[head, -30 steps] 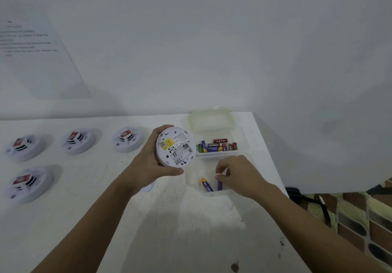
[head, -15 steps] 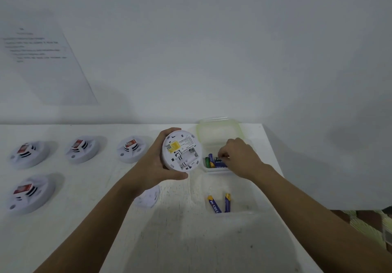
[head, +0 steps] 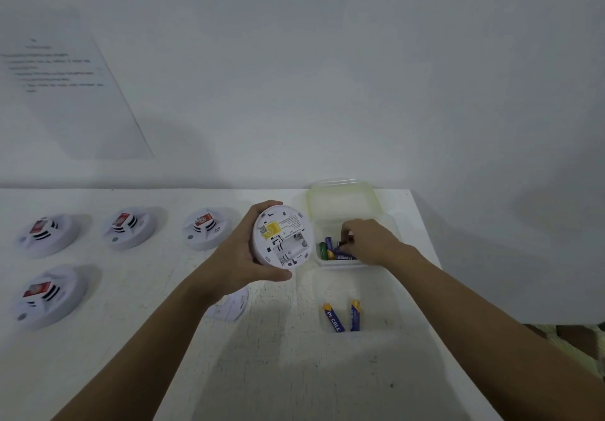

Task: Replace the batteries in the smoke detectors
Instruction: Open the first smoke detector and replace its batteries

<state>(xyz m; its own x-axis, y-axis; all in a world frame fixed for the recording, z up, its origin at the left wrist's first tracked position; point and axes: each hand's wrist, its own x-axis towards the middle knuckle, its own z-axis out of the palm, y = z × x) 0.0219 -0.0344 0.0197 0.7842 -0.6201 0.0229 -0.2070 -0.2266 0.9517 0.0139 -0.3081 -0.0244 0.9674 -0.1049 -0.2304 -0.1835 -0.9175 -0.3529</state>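
My left hand grips a round white smoke detector above the table, its back turned toward me, with a yellow label and an empty battery bay. My right hand reaches into a clear plastic box of batteries, fingertips pinching a small battery at the pile. Two blue-and-yellow batteries lie in a second clear tray nearer to me.
Several more white smoke detectors sit face up at the left: three in a back row and one nearer. A detached white cover lies under my left forearm. The box's yellowish lid stands open behind it. The table's right edge is close.
My right hand left the near tray, where two batteries now lie, and moved back into the battery box. My left hand kept holding the detector.
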